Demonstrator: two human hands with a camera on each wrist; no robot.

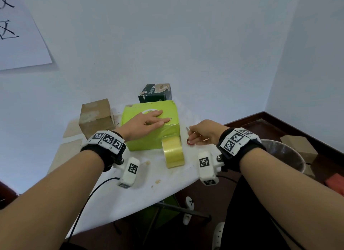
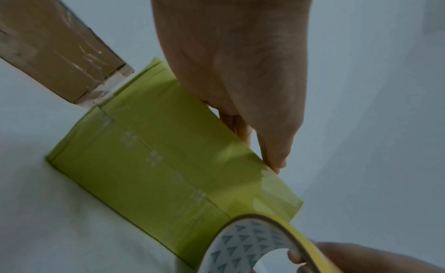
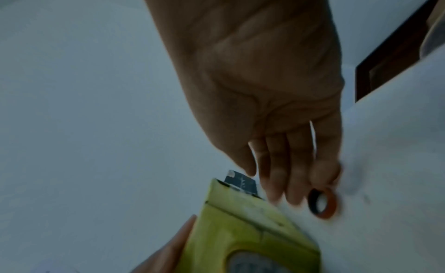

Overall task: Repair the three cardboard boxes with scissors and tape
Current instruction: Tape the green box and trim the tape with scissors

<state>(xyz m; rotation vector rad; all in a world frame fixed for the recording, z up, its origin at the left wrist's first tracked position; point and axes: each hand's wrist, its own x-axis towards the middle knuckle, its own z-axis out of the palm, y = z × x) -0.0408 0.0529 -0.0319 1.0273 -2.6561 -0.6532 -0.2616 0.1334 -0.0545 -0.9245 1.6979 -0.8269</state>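
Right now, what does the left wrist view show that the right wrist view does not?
Only the left wrist view: the brown box with clear tape on it, and the tape roll standing against the green box. Only the right wrist view: the scissors' red handle ring by the right hand, and the dark box. Both: the green box and the left hand.

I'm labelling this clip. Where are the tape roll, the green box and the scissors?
tape roll (image 1: 173, 154): head view, its yellow outer band.
green box (image 1: 149, 142): head view, its near side face.
scissors (image 1: 190, 142): head view, the red finger ring.
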